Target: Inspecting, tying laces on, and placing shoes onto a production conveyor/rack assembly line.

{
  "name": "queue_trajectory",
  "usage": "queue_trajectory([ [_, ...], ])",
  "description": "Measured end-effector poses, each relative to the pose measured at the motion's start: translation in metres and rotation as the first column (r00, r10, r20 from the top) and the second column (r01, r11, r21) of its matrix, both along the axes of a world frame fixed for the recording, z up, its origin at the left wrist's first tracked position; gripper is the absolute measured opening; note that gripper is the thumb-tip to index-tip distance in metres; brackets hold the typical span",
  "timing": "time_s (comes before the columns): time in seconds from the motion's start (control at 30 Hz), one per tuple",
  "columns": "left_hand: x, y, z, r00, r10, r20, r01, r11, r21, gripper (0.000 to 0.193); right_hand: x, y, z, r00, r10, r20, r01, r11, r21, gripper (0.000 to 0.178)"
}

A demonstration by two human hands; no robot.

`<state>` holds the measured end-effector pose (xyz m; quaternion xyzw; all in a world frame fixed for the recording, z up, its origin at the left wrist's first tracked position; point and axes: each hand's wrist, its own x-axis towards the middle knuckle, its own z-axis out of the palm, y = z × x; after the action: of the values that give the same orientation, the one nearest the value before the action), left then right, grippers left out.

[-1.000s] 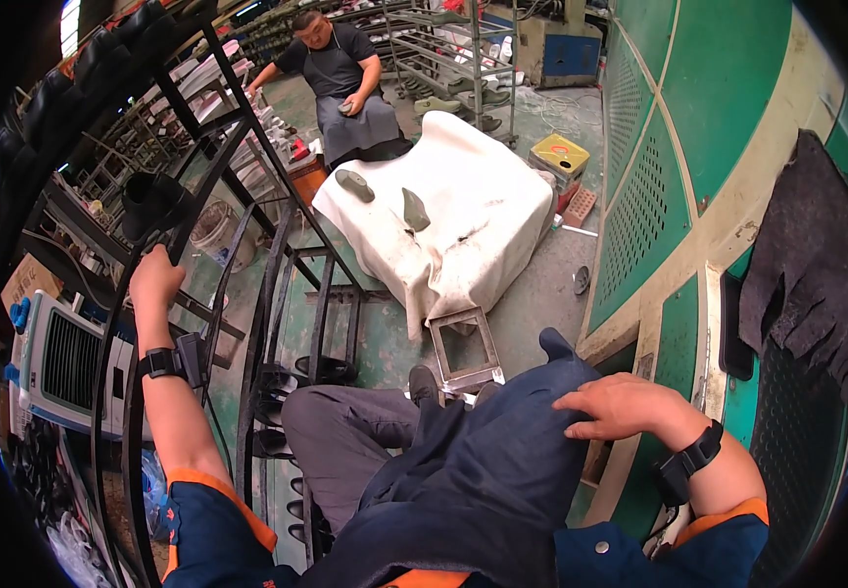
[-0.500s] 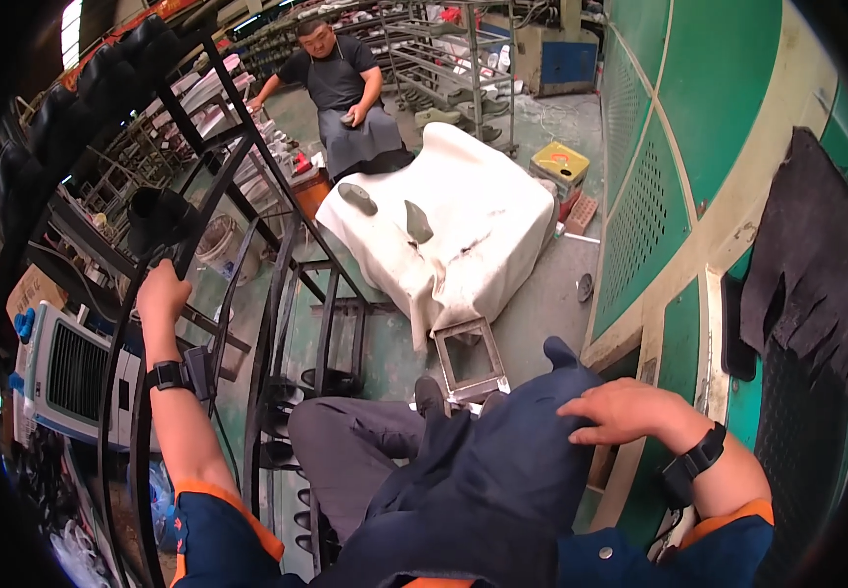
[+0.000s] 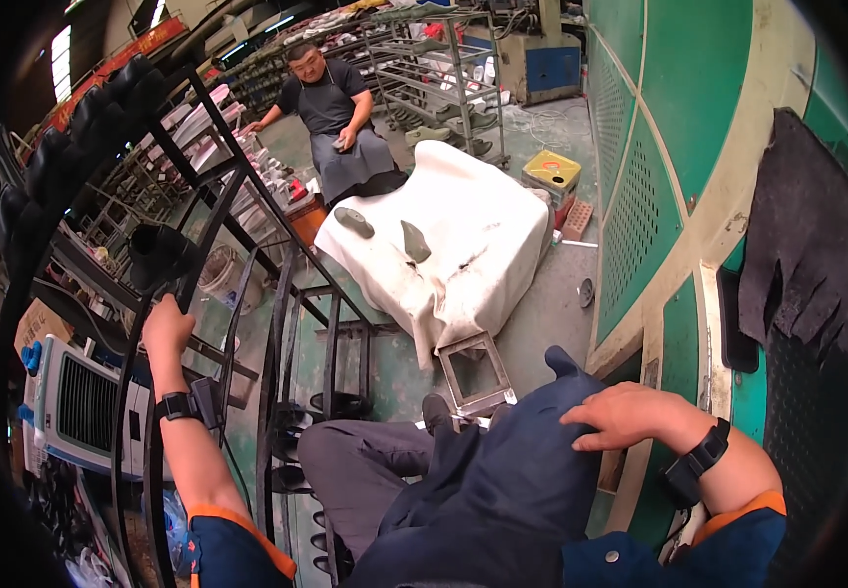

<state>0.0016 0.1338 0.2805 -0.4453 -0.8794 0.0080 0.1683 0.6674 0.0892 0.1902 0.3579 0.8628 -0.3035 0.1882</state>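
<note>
My left hand (image 3: 167,330) is closed on the frame of a tall black metal rack (image 3: 210,223). The fingers wrap over the bar, just below a black shoe (image 3: 161,253) on the rack; their far side is hidden. My right hand (image 3: 615,414) lies on the dark blue apron (image 3: 512,470) over my right knee, fingers stretched out and holding nothing. Ahead of my legs stands a low block draped in white cloth (image 3: 487,211). Two grey-green shoe-shaped pieces lie on it: one (image 3: 354,222) at the left, another (image 3: 415,241) nearer the middle.
Beyond the cloth a seated co-worker (image 3: 331,113) holds a small grey piece. A square metal frame (image 3: 475,372) stands before my feet. Green machine panels (image 3: 703,108) with a hanging dark cloth (image 3: 804,235) line the right. An air cooler (image 3: 86,407) sits at the left; a yellow can (image 3: 552,171) stands far right.
My view has tilted slightly, so the rack and my left hand appear lower. Both hands keep their places on the rack and the apron.
</note>
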Motion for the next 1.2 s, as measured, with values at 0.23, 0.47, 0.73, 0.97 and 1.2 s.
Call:
queue_trajectory([
  [0.23,-0.014,-0.004,0.000,1.000,-0.003,-0.021,0.003,1.000,-0.007,0.037,-0.006,0.007,0.002,1.000,0.022,-0.008,-0.022,1.000,-0.001,0.054],
  [0.47,-0.001,-0.001,0.002,1.000,0.016,-0.023,-0.017,0.999,-0.036,0.040,-0.007,0.001,0.009,1.000,-0.006,-0.023,0.006,1.000,0.002,0.054],
  [0.73,-0.013,0.003,-0.003,0.999,-0.042,-0.028,0.041,0.999,-0.034,0.040,-0.001,0.004,-0.002,0.997,-0.004,-0.072,0.005,1.000,0.015,0.051],
  [0.97,-0.057,0.007,-0.010,0.979,-0.195,0.055,0.200,0.976,-0.083,0.052,-0.002,0.009,-0.011,0.997,0.075,-0.014,-0.074,0.997,0.033,0.053],
  [1.2,0.004,0.028,-0.009,0.980,-0.192,0.052,0.199,0.964,-0.176,0.064,-0.001,0.011,-0.013,0.998,0.028,0.052,-0.025,0.998,-0.059,0.053],
])
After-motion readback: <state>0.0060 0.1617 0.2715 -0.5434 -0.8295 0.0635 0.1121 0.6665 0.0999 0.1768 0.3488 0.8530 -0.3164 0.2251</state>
